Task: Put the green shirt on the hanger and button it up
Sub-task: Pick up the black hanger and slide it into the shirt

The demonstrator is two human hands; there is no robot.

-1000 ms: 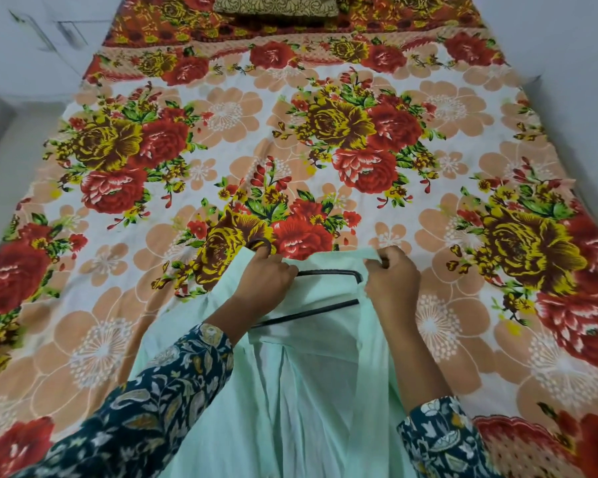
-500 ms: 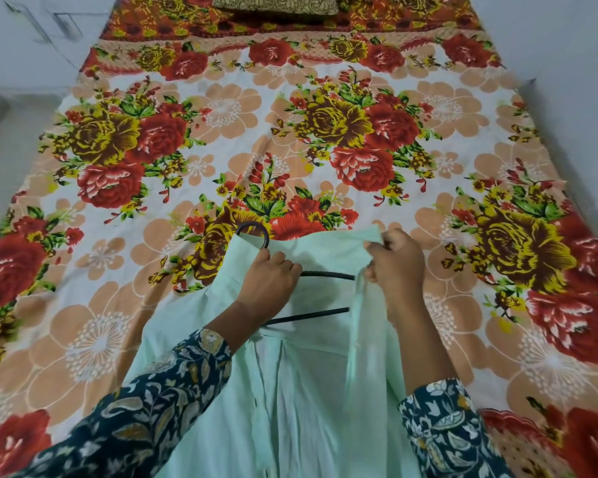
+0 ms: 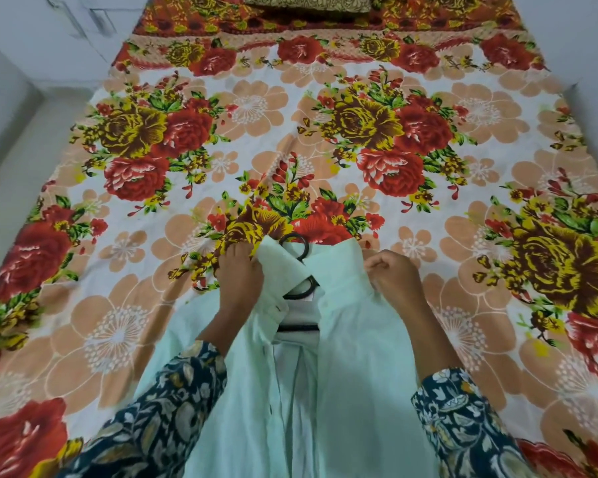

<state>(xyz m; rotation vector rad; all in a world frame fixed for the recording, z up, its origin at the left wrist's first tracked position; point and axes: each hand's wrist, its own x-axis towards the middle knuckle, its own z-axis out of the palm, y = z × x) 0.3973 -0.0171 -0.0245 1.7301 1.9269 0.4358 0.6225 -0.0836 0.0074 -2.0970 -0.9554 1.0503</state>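
A pale green shirt (image 3: 353, 367) lies front-up on the bed, collar pointing away from me. A black hanger (image 3: 299, 244) is inside it; its hook sticks out above the collar and parts of its bars show through the unbuttoned front opening. My left hand (image 3: 239, 281) grips the left collar and shoulder of the shirt. Over on the other shoulder, my right hand (image 3: 394, 277) is closed on the fabric. The front edges lie close together but apart below the collar.
The shirt rests on a bed covered by a floral sheet (image 3: 359, 139) with red and yellow roses. A brown patterned pillow (image 3: 308, 3) lies at the far end. White walls and floor (image 3: 11, 167) border the bed on both sides.
Both hands have pulled the shirt's two sides over the hanger and toward each other. The front opening is much narrower, and the collar now sits up around the hook.
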